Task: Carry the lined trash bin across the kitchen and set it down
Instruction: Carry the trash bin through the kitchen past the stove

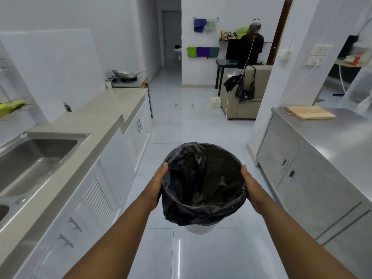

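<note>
Head cam view, the only one here: the trash bin (203,184) is up off the floor, held out in front at about mid-aisle, between the sink counter (96,125) on the left and the steel cabinet (314,158) on the right. My guess on why it's carried like that: gripping it on two opposite sides near the rim keeps it level, and also pins the black liner (201,210) against the bin so the bag doesn't slip in while walking (only a sliver of the white bin body shows under the folded-over plastic).

Fingers: the left hand (159,184) is pressed flat on the left side, thumb lying along the rim, the rest wrapped around the outside where I can't see them. The right hand (249,188) mirrors it on the right side, thumb up by the rim, fingers hidden behind the bin. So both are spread about as wide as the bin's curve, clamping it between the palms rather than pinching.

The tiled floor (201,258) ahead looks open, so the carry seems midway, with the set-down not yet done.
</note>
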Demonstrator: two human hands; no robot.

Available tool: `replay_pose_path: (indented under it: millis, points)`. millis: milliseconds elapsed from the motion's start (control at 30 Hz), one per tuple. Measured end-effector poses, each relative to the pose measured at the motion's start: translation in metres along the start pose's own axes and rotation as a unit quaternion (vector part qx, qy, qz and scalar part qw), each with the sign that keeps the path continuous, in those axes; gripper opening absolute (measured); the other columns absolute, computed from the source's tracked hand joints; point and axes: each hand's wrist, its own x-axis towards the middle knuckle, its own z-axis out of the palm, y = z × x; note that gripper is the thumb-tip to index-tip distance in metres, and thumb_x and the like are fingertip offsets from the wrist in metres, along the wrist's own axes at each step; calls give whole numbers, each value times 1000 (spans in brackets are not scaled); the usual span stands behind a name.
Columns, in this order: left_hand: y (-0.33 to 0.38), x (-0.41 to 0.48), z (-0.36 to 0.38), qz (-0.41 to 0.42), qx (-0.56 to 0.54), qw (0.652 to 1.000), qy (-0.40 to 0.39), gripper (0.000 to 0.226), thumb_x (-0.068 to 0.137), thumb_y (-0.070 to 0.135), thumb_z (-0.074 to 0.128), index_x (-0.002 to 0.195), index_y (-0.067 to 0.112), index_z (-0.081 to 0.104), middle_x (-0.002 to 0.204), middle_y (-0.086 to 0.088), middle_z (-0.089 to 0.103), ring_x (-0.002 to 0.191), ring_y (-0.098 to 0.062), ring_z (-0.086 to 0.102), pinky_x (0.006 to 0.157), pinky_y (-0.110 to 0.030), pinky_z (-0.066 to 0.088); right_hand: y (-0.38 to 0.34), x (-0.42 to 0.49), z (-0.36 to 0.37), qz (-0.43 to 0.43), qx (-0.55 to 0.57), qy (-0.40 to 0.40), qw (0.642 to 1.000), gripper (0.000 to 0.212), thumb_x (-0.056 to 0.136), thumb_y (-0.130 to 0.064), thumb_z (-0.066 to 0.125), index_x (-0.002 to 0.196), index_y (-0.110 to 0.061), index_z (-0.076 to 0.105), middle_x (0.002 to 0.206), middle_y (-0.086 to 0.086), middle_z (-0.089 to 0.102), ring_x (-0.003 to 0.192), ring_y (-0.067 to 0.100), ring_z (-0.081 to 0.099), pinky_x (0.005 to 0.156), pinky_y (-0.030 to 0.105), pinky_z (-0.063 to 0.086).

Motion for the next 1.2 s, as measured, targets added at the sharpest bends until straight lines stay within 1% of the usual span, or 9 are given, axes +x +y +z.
replay_pose_path:
  millis: [67,200,300,400,533,767,867,1067,1200]
  points:
    - [11,33,-4,3,3,1000,4,69,88,74,43,144,34,54,141,4,64,131,-19,57,104,-34,46,-8,33,-1,4,1,4,1000,90,79,-85,26,154,-36,32,159,3,39,143,28,42,107,40,40]
    - [29,101,-5,5,6,1000,9,69,88,73,42,144,33,54,140,4,64,128,-18,59,92,-28,49,-22,104,-12,-2,10,-2,1000,96,74,-91,27,153,-36,34,157,3,42,140,27,44,106,40,40]
    - [40,157,-3,12,12,1000,17,70,86,74,43,142,34,56,139,4,65,128,-19,59,95,-30,49,-30,161,-23,-11,15,-14,1000,108,63,-98,31,152,-37,36,155,0,45,132,21,48,104,38,42]
    - [52,212,-1,5,5,999,38,68,87,73,44,140,33,58,136,3,68,126,-21,61,95,-32,49,-43,220,-36,-21,25,-28,999,89,76,-88,27,150,-40,38,153,-2,47,126,17,50,100,35,44]
    - [77,281,6,6,-5,998,55,62,91,69,42,137,31,61,123,8,74,116,-14,65,88,-29,51,-69,294,-56,-19,21,-37,999,83,79,-84,27,149,-41,39,152,-2,49,128,19,51,104,38,44]
    - [113,403,-4,30,-16,998,56,74,80,78,51,139,34,59,137,3,67,129,-23,59,114,-45,41,-122,417,-75,-35,7,-51,998,81,79,-82,26,148,-42,40,144,-4,52,125,20,53,104,40,44]
    - [126,459,-20,39,-27,997,54,77,78,79,53,140,34,58,139,1,65,131,-24,58,117,-48,38,-140,475,-74,-38,10,-53,998,84,79,-83,27,149,-40,40,148,-3,51,125,19,52,106,39,43]
    - [156,573,-58,50,-32,998,33,72,82,77,50,139,33,59,138,0,66,130,-24,59,117,-49,38,-169,589,-60,-29,0,-39,999,76,87,-78,23,148,-37,43,146,-3,54,121,17,55,97,33,45]
    - [188,646,-83,50,-33,998,25,72,82,76,50,138,32,61,135,0,69,128,-24,61,116,-47,40,-193,661,-48,-7,10,-26,1000,75,90,-76,21,148,-35,44,142,-3,56,128,21,54,102,36,44]
